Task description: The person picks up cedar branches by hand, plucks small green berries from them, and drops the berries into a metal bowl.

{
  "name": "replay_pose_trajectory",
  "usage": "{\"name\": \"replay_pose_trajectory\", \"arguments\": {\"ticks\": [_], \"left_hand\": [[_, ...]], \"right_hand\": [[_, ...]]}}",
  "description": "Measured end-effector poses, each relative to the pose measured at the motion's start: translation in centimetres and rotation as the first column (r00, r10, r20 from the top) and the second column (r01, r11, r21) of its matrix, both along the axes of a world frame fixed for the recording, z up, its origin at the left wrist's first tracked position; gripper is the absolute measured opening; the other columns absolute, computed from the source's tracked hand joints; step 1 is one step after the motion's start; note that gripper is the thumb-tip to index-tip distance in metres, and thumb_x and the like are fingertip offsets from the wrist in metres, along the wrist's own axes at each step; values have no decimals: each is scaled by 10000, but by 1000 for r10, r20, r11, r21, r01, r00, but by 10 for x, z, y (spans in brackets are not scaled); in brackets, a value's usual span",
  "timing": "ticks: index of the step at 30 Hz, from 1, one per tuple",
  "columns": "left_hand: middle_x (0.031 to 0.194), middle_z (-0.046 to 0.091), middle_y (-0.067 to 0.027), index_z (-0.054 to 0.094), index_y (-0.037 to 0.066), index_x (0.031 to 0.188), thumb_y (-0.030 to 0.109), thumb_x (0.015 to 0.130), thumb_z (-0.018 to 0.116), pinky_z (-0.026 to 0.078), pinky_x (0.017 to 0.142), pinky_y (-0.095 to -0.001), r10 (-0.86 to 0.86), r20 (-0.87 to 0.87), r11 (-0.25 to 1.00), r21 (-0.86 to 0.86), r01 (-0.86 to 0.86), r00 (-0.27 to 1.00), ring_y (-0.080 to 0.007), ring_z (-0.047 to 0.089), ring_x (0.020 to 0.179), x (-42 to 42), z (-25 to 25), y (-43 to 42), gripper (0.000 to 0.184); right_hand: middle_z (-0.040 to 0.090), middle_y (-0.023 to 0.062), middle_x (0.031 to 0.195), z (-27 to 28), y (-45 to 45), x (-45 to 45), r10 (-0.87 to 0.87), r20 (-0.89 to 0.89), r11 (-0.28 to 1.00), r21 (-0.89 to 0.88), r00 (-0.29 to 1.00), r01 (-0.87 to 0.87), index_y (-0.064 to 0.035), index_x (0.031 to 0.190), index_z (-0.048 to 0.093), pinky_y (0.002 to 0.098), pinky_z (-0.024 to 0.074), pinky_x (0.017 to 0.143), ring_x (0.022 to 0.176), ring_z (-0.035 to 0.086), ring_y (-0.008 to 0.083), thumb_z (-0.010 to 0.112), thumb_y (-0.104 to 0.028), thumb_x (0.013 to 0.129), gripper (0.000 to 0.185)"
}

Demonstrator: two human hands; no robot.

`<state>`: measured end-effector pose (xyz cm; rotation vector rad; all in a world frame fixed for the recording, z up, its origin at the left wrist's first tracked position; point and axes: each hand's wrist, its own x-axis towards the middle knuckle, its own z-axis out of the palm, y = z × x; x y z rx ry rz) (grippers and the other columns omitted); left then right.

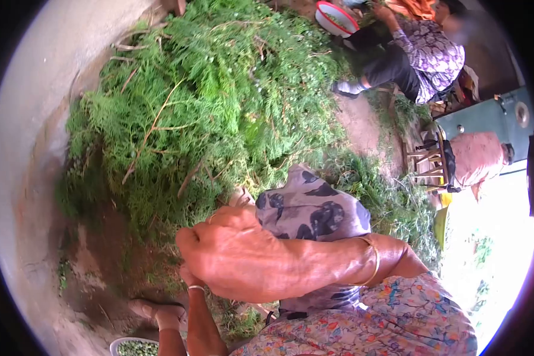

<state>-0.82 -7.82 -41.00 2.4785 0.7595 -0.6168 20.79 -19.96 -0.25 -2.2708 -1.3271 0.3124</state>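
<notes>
My right hand, with a bracelet on its forearm, reaches in from the right and is curled closed in front of my lap. Whatever its fingers may hold is hidden behind the knuckles. Just beneath it my left hand, with a silver bangle at the wrist, is mostly covered by the right one, so its fingers do not show. Beyond both hands lies a large heap of green leafy branches. At the lower edge stands a bowl with small green pieces in it.
A co-worker in a patterned shirt sits at the upper right beside a red-rimmed white basin. A wooden chair stands at the right. A pale wall runs along the left. My patterned trouser knee is beside the hands.
</notes>
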Motion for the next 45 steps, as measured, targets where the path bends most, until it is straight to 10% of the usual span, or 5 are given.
{"name": "replay_pose_trajectory", "arguments": {"ticks": [3, 5, 11, 31, 45], "left_hand": [[992, 632, -134, 554, 5, 1112, 293, 877, 487, 511, 748, -347, 426, 104, 821, -462, -336, 899, -256, 625, 831, -9, -10, 0, 378], [941, 642, -61, 612, 5, 1032, 241, 906, 497, 517, 719, -334, 911, -302, -203, -922, -330, 281, -204, 630, 808, -7, -10, 4, 291], [805, 620, -48, 598, -18, 921, 27, 815, 525, 461, 503, -254, 651, 343, 632, -739, -234, 677, -144, 584, 641, 51, 187, 2, 137], [600, 586, -126, 599, -60, 721, -12, 632, 549, 467, 476, -299, 879, 19, 450, -360, -817, 476, -214, 578, 509, -318, 280, 200, 112], [751, 621, -199, 636, -35, 890, 174, 681, 654, 479, 692, -398, 79, 501, 979, 122, -161, 862, -341, 600, 737, -94, 280, 263, 296]], "right_hand": [[532, 136, 537, 5, -1, 3, 3, -64, 1000, -4, 998, -3, 35, 719, 493, 406, 461, 486, 538, 601, 307, 686, -155, 647, 281], [549, 147, 559, 5, 1, 5, 20, -80, 999, -37, 997, -23, 42, 734, 505, 407, 469, 500, 567, 613, 311, 687, -146, 633, 280], [609, 178, 664, 5, 3, 1, 66, -61, 995, -73, 996, -71, 55, 788, 555, 413, 481, 598, 663, 638, 330, 664, -84, 594, 262], [658, 176, 781, -1, 21, -9, 308, -95, 894, -311, 947, -322, -16, 776, 672, 400, 495, 605, 769, 663, 323, 624, 11, 632, 154], [640, 167, 741, 0, 32, -17, 333, -36, 895, -302, 942, -328, 12, 790, 599, 422, 475, 577, 700, 653, 326, 603, -30, 664, 133]]}}
